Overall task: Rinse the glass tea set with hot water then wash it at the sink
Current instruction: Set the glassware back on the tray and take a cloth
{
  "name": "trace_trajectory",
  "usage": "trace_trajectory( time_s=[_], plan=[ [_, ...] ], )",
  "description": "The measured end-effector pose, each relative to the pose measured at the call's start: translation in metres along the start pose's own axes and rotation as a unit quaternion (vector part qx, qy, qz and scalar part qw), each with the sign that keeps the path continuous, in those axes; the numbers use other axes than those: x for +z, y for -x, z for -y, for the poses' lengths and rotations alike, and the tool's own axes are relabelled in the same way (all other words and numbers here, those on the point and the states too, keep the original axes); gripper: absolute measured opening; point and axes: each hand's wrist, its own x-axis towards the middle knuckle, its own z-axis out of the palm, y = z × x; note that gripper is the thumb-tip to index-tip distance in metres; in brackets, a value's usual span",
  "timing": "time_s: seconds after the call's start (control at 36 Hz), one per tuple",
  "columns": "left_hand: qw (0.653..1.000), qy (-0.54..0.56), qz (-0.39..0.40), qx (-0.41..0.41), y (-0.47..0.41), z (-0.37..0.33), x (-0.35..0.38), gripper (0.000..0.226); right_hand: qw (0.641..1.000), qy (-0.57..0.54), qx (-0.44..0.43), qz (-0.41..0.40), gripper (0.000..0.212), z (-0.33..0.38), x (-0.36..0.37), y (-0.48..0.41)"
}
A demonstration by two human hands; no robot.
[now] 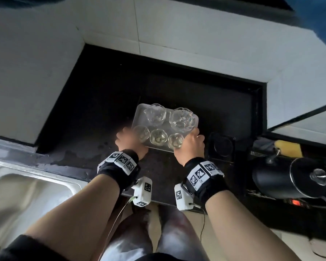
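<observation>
Your black wrist straps [111,171] carry white tiles [123,158] printed with black square codes; a white coded box [143,192] with a thin cable [119,213] sits under each wrist.

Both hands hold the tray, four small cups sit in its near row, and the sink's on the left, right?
Not four: the head view shows three cups in the near row. The left hand and right hand do hold the tray, and the sink is on the left.
</observation>
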Motion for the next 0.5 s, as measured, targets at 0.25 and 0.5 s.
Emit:
trace_trajectory(
  time_s=[0.25, 0.5],
  plan=[
    [0.998, 0.057, 0.022, -0.018, 0.019, -0.005, -0.009, 0.076, 0.999, 0.020, 0.034, 0.012, 0.073, -0.016, -0.008, 0.014],
    [0.995, 0.094, -0.011, -0.020, 0.065, -0.020, -0.008, 0.054, 0.998, 0.002, 0.054, -0.024, 0.063, -0.038, -0.044, 0.040]
  ],
)
